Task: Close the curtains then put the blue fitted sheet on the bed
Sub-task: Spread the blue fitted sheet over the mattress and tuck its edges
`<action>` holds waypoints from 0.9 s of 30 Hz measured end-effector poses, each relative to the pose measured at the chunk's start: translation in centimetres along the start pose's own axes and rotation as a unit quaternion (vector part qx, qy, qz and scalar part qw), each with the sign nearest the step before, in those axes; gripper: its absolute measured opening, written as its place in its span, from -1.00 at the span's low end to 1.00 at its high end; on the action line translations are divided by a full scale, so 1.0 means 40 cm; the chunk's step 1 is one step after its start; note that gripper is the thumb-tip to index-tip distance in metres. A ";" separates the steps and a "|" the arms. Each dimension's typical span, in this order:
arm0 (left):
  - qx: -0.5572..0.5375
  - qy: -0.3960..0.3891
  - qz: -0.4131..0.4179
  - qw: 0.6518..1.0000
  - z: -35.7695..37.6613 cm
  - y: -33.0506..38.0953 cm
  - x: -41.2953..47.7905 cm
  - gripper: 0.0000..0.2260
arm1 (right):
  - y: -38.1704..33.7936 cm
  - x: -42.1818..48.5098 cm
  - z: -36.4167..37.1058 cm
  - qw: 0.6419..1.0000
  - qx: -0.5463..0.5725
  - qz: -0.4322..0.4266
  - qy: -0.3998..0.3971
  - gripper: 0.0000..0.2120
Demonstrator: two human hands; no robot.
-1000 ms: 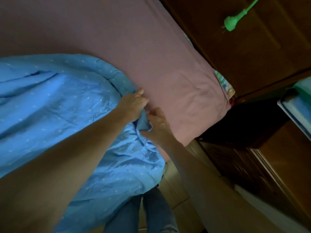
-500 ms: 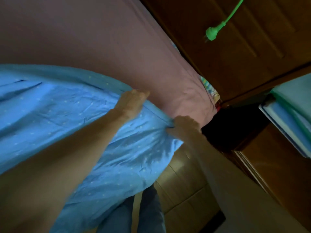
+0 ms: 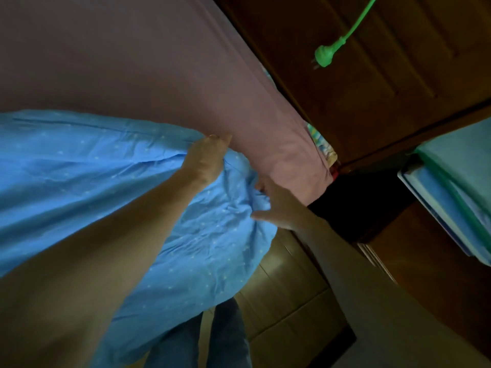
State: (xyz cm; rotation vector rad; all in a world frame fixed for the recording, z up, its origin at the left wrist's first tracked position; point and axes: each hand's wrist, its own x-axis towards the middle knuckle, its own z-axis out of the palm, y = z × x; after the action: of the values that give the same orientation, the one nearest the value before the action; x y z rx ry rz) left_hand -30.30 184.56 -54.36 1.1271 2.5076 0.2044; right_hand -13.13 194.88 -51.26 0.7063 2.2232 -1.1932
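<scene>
Blue fitted sheet [image 3: 79, 168] lay rumpled over the near part of the bed [image 3: 132, 62], its edge hanging toward the wooden floor [image 3: 287, 282]. Left hand [image 3: 206, 160] gripped the sheet's upper edge, fingers curled. Right hand [image 3: 276, 205] pinched bunched fabric just beside the bed's pink-covered corner. Beyond, a green plug [image 3: 324, 55] hung before a dark wardrobe [image 3: 372, 102].

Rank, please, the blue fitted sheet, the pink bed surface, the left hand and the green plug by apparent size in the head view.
Pink bed surface and blue fitted sheet: too alike to rank, the sheet being partly hidden.
Left hand.
Green plug.
</scene>
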 end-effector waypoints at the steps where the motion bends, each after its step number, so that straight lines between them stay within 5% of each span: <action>1: -0.004 0.001 0.004 1.000 -0.005 0.007 -0.007 -0.71 | -0.001 0.001 0.027 0.999 -0.046 -0.022 -0.018 -0.42; 5: -0.010 0.024 0.010 1.000 0.003 0.011 -0.026 -0.71 | -0.020 -0.001 0.114 0.961 -0.273 -0.037 -0.005 -0.29; 8: -0.008 0.014 0.025 1.000 0.018 0.020 -0.045 -0.68 | -0.036 -0.001 0.122 0.945 -0.322 0.051 0.024 -0.40; 12: 0.006 -0.015 0.031 0.999 0.042 0.017 -0.065 -0.65 | -0.059 -0.012 0.050 0.902 -0.397 0.131 -0.106 -0.56; 16: 0.002 0.007 0.013 1.000 0.055 0.025 -0.067 -0.68 | -0.098 0.013 -0.053 0.888 -0.383 0.108 -0.230 -0.67; 18: -0.016 0.015 0.009 1.000 0.055 0.024 -0.060 -0.69 | -0.085 0.029 -0.061 0.931 -0.307 0.064 -0.184 -0.71; 21: -0.057 0.020 0.039 0.997 0.054 0.029 -0.056 -0.61 | -0.045 0.035 -0.017 0.971 -0.235 0.034 -0.002 -0.73; 27: -0.089 -0.086 0.123 0.985 0.077 0.029 -0.079 -0.42 | -0.056 0.036 0.127 0.979 -0.195 -0.056 0.037 -0.52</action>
State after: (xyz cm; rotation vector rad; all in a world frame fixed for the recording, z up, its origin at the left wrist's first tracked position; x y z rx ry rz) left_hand -26.35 182.92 -55.96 1.3167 2.1509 0.3724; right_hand -14.67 189.77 -53.31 0.4762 2.4854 -0.7513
